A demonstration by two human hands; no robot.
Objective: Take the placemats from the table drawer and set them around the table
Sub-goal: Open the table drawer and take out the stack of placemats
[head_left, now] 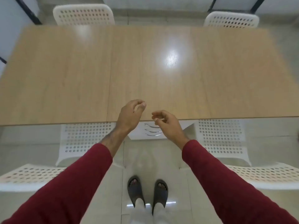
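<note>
While the white drawer unit (148, 131) with its three curved handles sits shut under the table's (64, 78) near edge, no placemats show anywhere. The left hand (129, 115) hovers above that edge, fingers loosely curled, holding nothing. The right hand (166, 123) hangs just over the drawers, half open and empty. White perforated chairs (84, 138) flank the drawers.

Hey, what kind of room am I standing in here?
Probably a dining area: a long wooden table, white perforated chairs along both sides, and a tiled floor.
</note>
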